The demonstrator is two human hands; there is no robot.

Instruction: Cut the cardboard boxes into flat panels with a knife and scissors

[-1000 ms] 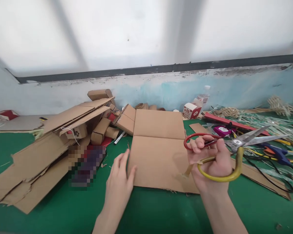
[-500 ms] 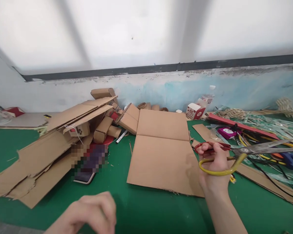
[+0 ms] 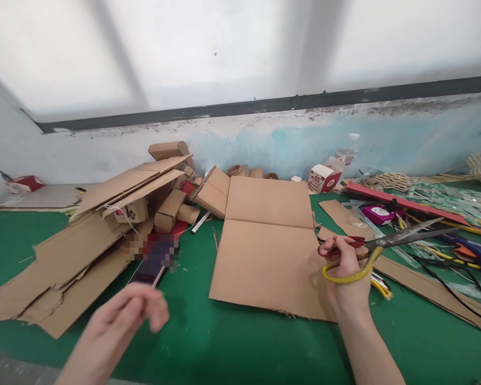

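My right hand (image 3: 347,267) is closed round the handles of a pair of scissors (image 3: 374,248), one handle red and one yellow. The blades point right and stand a little apart. This hand is over the right edge of a creased sheet of cardboard (image 3: 264,259) lying flat on the green table. Just beyond it is a yellow utility knife (image 3: 382,286), partly hidden. My left hand (image 3: 130,315) hovers over the table, left of the sheet, its fingers loosely bent and nothing seen in them. Behind it lies a phone (image 3: 148,271), its far part pixelated.
At left is a pile of cardboard pieces (image 3: 80,246). A white marker (image 3: 200,222) lies beside small cardboard boxes (image 3: 170,211). On the right are a purple tape measure (image 3: 378,214), a cardboard strip (image 3: 433,291) and tangled plastic strips. A red-and-white carton (image 3: 324,179) stands near the wall.
My left hand has moved up and left, nearer the phone, and its fingers have loosened somewhat. My right hand keeps the scissors; their blades have swung slightly upward and left.
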